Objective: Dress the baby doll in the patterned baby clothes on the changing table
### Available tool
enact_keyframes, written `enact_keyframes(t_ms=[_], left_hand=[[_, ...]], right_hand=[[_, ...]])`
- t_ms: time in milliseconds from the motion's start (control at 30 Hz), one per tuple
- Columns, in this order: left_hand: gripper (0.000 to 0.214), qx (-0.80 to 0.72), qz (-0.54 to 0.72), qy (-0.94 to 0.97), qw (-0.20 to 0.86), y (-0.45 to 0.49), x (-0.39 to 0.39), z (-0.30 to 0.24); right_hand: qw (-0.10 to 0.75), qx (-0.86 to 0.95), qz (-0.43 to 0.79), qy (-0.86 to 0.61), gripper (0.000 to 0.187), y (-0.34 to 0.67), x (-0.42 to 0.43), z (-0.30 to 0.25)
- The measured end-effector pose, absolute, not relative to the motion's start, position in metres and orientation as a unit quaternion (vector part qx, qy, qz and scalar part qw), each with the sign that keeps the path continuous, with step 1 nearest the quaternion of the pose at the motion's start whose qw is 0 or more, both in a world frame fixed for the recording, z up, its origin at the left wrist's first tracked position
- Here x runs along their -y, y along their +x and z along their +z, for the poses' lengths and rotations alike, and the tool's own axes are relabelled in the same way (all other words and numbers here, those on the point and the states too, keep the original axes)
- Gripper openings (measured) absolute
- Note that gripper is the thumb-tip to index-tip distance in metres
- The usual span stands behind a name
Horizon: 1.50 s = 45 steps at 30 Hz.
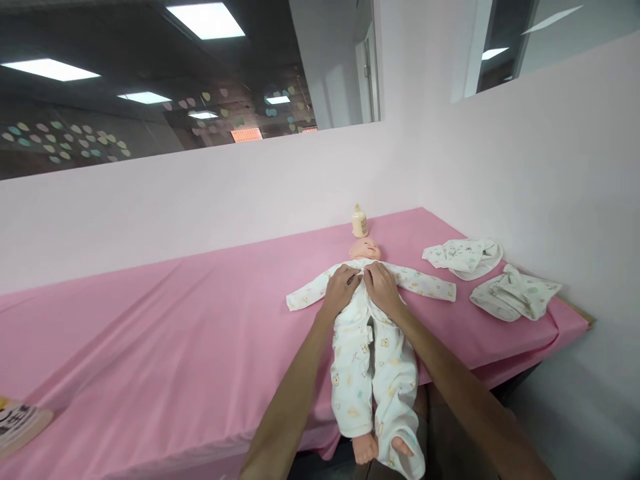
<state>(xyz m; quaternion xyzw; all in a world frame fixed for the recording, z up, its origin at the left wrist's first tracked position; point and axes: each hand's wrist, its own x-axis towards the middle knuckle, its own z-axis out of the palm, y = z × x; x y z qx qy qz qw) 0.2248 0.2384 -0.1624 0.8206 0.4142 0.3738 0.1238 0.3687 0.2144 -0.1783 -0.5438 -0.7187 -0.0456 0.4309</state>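
Note:
A baby doll (367,249) lies on its back, its head toward the wall. It wears a white baby romper (353,373) with small bear prints, its sleeves spread out to both sides. My left hand (342,288) is closed on the romper's front edge at the upper chest. Close beside it, my right hand (381,285) pinches the other side of the same opening just below the collar. A small dark patch shows at my left fingers; I cannot make out what it is. The doll's bare feet (365,448) stick out of the legs, past the table's front edge.
A pink sheet (210,333) covers the table, which meets walls at the back and right. A baby bottle (359,223) stands behind the doll's head. Folded white printed cloths (515,293) lie at right. A printed pale object (23,425) is cut off at far left.

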Motion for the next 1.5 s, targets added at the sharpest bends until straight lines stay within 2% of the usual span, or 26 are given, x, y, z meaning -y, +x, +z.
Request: enact_keyframes(t_ms=[133,267,400,933,1200,1500], left_hand=[[0.020,-0.415,0.369,0.824,0.115,0.2256,-0.2373,-0.1621],[0.021,-0.422,0.374,0.816,0.124,0.2263,-0.2366,-0.1617],[0.022,-0.428,0.382,0.808,0.132,0.2266,-0.2368,-0.1617],[0.022,-0.404,0.391,0.818,0.123,0.2260,-0.2367,-0.1620],[0.021,-0.392,0.396,0.819,0.141,0.2266,-0.2366,-0.1617],[0.020,-0.395,0.399,0.814,0.150,0.2277,-0.2367,-0.1613]], right_hand=[[0.474,0.703,-0.020,-0.529,0.028,0.3695,-0.2140,-0.1819],[0.560,0.660,0.111,-0.488,0.023,0.3726,-0.2118,-0.1813],[0.598,0.627,0.205,-0.456,0.022,0.3737,-0.2115,-0.1804],[0.582,0.646,0.196,-0.454,0.016,0.3776,-0.2170,-0.1843],[0.568,0.654,0.113,-0.487,0.018,0.3772,-0.2157,-0.1826],[0.559,0.665,0.129,-0.478,0.016,0.3774,-0.2141,-0.1822]])
